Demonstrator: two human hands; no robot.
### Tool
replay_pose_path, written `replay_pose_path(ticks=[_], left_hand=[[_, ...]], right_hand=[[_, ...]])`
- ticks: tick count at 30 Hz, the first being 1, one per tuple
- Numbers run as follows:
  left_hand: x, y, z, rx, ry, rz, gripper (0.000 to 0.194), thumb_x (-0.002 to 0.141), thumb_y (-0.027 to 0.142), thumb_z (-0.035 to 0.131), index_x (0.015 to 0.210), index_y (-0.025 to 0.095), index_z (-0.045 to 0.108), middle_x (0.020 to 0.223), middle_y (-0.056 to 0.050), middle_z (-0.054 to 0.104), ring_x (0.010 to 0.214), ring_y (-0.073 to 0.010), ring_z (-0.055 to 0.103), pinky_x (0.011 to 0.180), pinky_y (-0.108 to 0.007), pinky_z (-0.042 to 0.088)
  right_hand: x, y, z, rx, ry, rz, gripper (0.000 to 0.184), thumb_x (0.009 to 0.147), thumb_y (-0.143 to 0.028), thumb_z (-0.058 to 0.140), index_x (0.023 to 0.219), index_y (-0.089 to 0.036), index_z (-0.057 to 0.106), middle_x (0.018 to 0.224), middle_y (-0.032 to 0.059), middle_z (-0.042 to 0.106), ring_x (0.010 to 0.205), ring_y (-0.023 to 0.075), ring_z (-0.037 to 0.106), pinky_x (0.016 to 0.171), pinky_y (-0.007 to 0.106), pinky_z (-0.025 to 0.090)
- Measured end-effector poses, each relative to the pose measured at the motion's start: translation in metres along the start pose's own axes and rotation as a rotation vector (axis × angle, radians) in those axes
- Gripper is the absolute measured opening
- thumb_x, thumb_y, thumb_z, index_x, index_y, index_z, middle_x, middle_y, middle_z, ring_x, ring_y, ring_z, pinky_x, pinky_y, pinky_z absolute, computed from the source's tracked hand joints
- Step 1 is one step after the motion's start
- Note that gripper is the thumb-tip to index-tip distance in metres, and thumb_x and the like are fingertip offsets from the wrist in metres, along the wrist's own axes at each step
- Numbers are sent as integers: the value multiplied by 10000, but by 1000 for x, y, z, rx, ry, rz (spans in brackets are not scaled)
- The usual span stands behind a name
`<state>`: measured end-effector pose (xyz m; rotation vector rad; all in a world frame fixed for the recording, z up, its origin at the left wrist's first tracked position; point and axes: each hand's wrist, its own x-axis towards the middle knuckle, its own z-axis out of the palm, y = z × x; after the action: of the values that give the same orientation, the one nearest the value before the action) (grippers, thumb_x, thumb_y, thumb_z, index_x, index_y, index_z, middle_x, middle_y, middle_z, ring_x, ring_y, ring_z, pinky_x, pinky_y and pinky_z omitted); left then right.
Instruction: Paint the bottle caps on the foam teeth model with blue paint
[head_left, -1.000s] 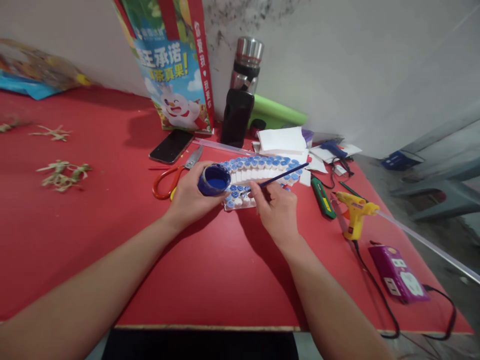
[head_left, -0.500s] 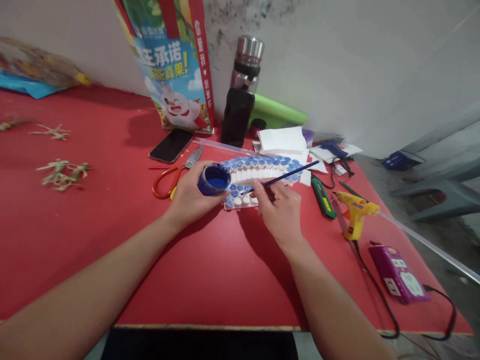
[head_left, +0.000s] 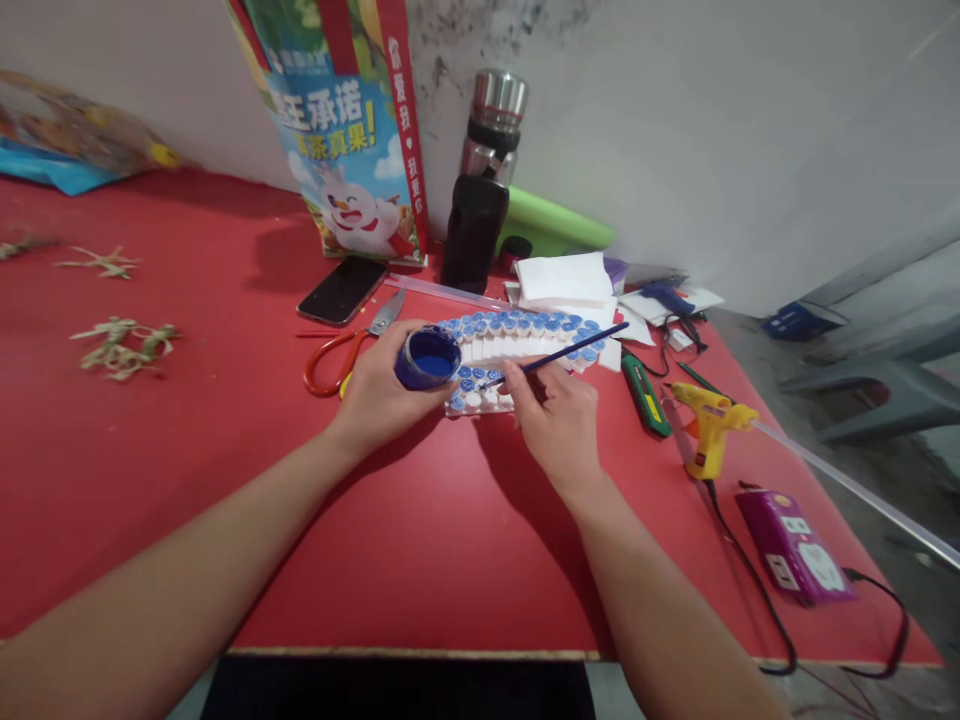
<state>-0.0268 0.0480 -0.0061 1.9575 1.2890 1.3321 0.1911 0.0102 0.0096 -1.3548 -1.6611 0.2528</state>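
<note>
My left hand (head_left: 382, 385) is wrapped round a small jar of blue paint (head_left: 429, 358), its mouth tilted so the paint shows. Between the thumb and fingers of my right hand (head_left: 556, 415) is a thin blue paintbrush (head_left: 574, 346), slanting up to the right. Its tip is down at the front rows of a white model (head_left: 495, 350) covered with small round pieces. Many of these pieces have blue tops; a few at the front edge are white. Both hands hide part of the model.
Orange-handled scissors (head_left: 330, 365) and a phone (head_left: 343, 290) lie left of the jar. Behind stand a printed bag (head_left: 352, 150), a steel flask (head_left: 496, 120) and a black bottle (head_left: 474, 235). At right are a green utility knife (head_left: 645, 395), a yellow glue gun (head_left: 711, 425) and a purple power strip (head_left: 796, 548).
The paintbrush and my right hand shifted slightly right, then slightly back, with the tip staying over the front rows. My left hand holds the jar in nearly the same place.
</note>
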Motion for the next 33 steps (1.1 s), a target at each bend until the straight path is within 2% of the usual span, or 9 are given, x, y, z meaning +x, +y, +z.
replay_pose_path(ticks=[12,22,33], left_hand=[[0,0,0,6,0,-24,519,758,377,880,1196,210,655,1182,-71,771,1093,-275,740,989,-402,597],[0,-2,0,4,0,-32,543,746,390,881,1202,198,657,1192,-84,768,1103,-285,735,1000,-410,588],[0,-1,0,1,1,-25,518,747,381,874,1187,216,657,1174,-72,774,1089,-281,739,985,-414,599]], right_hand=[[1,1,-1,-18,6,3,342,1048,-431,641,839,-191,766,612,12,686,535,155,611,583,296,432],[0,1,0,-24,19,27,362,1057,-449,636,840,-187,758,651,26,716,570,159,628,608,297,447],[2,2,3,-22,-13,-20,351,1070,-457,608,912,-198,785,695,30,743,599,170,643,622,312,455]])
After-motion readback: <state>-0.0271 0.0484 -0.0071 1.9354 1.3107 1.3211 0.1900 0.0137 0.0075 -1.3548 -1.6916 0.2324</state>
